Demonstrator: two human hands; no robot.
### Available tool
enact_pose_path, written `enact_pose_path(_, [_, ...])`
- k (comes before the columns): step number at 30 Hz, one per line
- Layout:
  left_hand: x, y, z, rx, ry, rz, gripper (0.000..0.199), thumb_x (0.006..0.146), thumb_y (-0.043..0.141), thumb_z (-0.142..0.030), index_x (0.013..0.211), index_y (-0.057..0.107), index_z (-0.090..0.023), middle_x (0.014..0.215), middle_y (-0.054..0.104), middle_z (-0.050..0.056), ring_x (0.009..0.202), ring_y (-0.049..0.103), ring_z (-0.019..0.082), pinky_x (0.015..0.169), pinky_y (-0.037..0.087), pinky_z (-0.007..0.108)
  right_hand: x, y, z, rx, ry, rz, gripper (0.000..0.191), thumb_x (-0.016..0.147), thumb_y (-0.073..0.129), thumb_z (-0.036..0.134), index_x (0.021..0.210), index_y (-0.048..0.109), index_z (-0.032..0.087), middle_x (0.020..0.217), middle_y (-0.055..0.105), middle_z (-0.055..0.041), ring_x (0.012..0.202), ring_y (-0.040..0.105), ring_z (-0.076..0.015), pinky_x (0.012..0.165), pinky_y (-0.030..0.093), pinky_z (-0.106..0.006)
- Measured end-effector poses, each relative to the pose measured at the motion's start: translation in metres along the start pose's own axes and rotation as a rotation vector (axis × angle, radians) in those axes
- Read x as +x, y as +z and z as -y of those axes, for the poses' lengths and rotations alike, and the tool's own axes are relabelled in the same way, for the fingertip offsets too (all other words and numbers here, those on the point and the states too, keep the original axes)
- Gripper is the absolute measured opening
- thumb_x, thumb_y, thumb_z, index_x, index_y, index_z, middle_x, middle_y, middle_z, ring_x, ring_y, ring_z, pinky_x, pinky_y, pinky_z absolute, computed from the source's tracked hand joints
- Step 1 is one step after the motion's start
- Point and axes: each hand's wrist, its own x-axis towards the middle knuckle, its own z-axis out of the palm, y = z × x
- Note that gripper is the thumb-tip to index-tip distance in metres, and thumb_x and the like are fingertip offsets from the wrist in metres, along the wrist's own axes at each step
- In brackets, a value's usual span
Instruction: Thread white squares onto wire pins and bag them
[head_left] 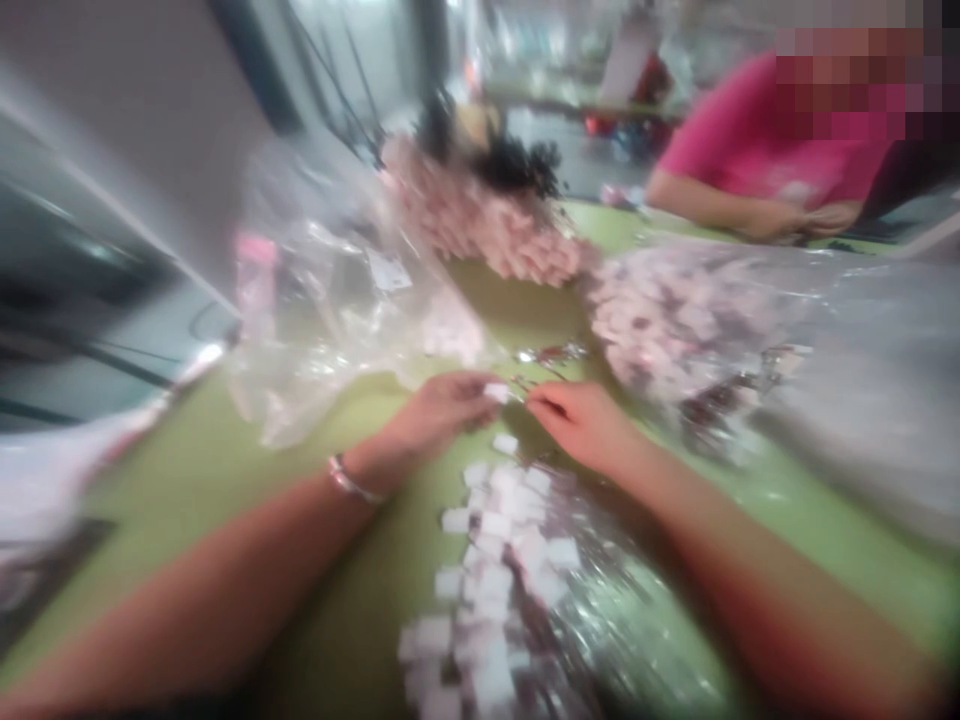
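Observation:
My left hand [454, 400] pinches a small white tag [496, 393] between thumb and fingers, over the green table. Close beside it, my right hand [574, 415] is closed, its fingertips on a thin, shiny piece [519, 392] that is too blurred to name. The two hands nearly meet at the tag. Just below them lies a pile of white tags [491, 530], some with dark parts, next to clear plastic packaging [637, 610]. Beyond my fingertips, a small shiny red and silver item [551, 355] rests on the table.
Clear plastic bags [337, 300] lie at the left. Pink bundled pieces [487, 215] with black ones on top stand at the back. At the right, pale pink pieces [660, 320] fill a large plastic bag [862, 370]. A person in a pink shirt [757, 150] works across the green table [300, 520].

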Motion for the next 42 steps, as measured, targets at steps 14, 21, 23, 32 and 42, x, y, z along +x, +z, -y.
enact_pose_path(14, [-0.001,-0.006,0.004,0.178,-0.009,0.115,0.029,0.077,0.072,-0.032,0.101,0.071,-0.015,0.065,0.067,0.004,0.052,0.057,0.010,0.049,0.045,0.023,-0.003,0.001,0.012,-0.501,-0.107,0.071,0.025,0.090,0.039,0.020,0.084,0.063,0.017,0.072,0.065,-0.0076,0.060,0.052,-0.0157,0.055,0.026,-0.031])
enact_pose_path(21, [-0.002,-0.005,0.009,0.251,-0.012,0.141,0.031,0.079,0.069,-0.034,0.103,0.070,-0.015,0.070,0.070,0.008,0.058,0.063,0.013,0.057,0.051,0.026,-0.005,0.013,0.016,-0.402,-0.020,0.086,0.028,0.092,0.036,0.023,0.088,0.062,0.016,0.074,0.067,-0.0088,0.059,0.053,-0.0162,0.054,0.027,-0.030])
enact_pose_path(23, [-0.004,-0.003,0.007,0.281,-0.014,0.149,0.031,0.079,0.068,-0.033,0.104,0.070,-0.015,0.069,0.070,0.007,0.059,0.064,0.014,0.058,0.051,0.026,-0.006,0.015,0.016,-0.374,0.002,0.079,0.027,0.092,0.036,0.023,0.087,0.062,0.017,0.074,0.067,-0.0080,0.059,0.053,-0.0160,0.055,0.027,-0.030])
enact_pose_path(32, [-0.001,-0.008,-0.026,0.864,0.199,0.015,0.023,0.081,0.063,-0.035,0.094,0.073,-0.018,0.092,0.071,0.010,0.082,0.064,0.022,0.078,0.051,0.035,-0.007,-0.002,0.016,-0.148,-0.003,0.094,0.021,0.087,0.048,0.024,0.075,0.065,0.019,0.068,0.067,-0.0016,0.058,0.051,-0.0114,0.056,0.032,-0.026])
enact_pose_path(42, [0.023,-0.028,0.007,1.523,0.286,-0.190,0.050,0.087,0.029,-0.003,0.132,0.046,0.007,0.141,0.043,0.029,0.135,0.036,0.035,0.111,0.029,0.049,0.018,-0.002,-0.017,-0.216,0.117,-0.040,0.020,0.088,0.051,0.028,0.080,0.067,0.019,0.085,0.069,-0.0058,0.073,0.058,-0.0164,0.066,0.040,-0.030])
